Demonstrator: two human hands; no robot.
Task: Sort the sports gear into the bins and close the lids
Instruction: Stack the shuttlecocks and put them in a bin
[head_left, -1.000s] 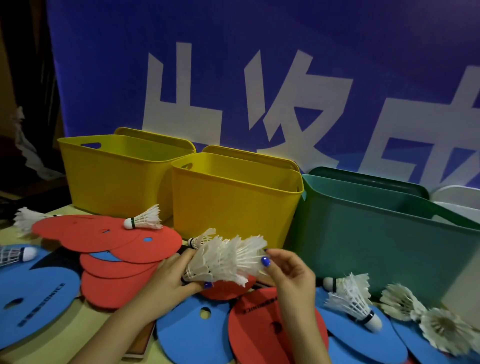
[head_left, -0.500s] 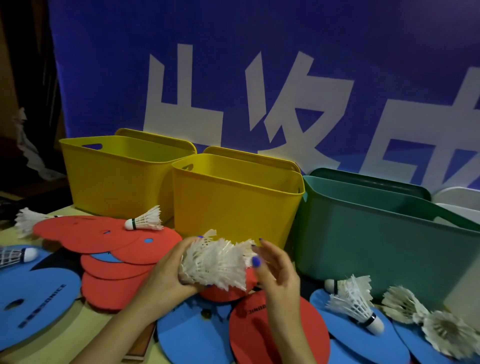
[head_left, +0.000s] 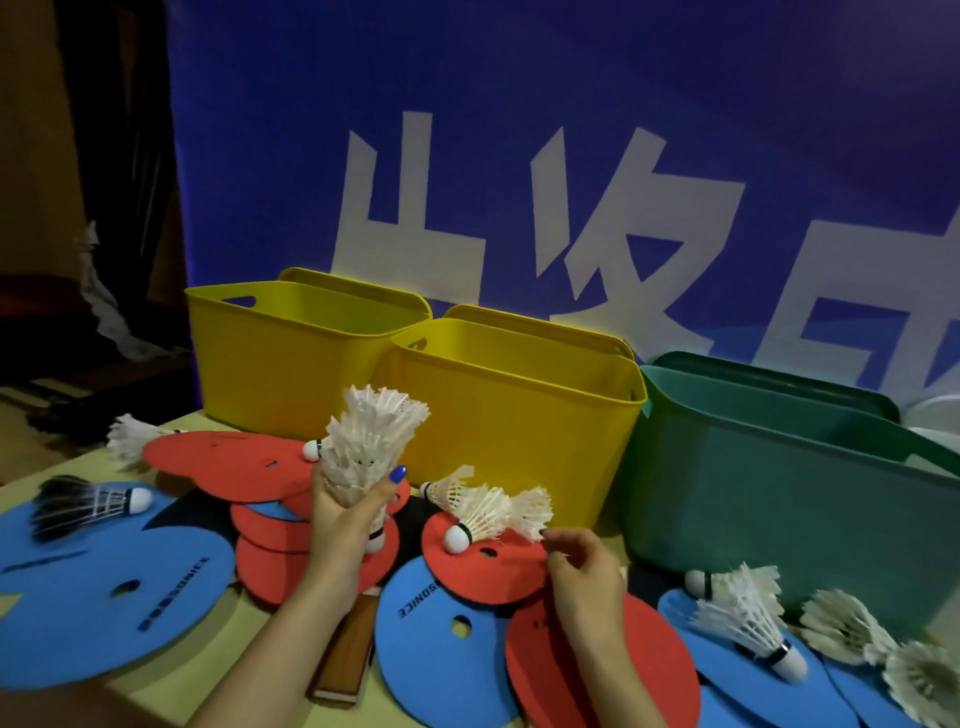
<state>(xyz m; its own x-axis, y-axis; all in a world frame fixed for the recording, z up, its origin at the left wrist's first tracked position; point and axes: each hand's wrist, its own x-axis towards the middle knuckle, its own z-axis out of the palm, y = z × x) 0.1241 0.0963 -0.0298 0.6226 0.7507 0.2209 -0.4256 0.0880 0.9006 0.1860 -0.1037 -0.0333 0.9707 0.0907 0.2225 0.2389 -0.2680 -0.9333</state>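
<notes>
Here, at centre frame, the left hand (head_left: 347, 514) grips an upright stack of white shuttlecocks (head_left: 370, 447) before the middle yellow bin (head_left: 519, 431). Just right, the right hand (head_left: 584, 574) pinches the feathers of a second shuttlecock stack (head_left: 491, 512), lying over a red disc (head_left: 485, 569).

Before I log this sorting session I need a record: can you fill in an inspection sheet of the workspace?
Surface: pale table, mostly covered.
Job's things: two yellow bins, green bin, all open; loose shuttlecocks; red and blue discs.
Clutter: wooden block.
Hands: left hand grips stacked shuttlecocks; right hand pinches a shuttlecock.
Cables: nothing seen.
Surroundings: blue banner.
</notes>
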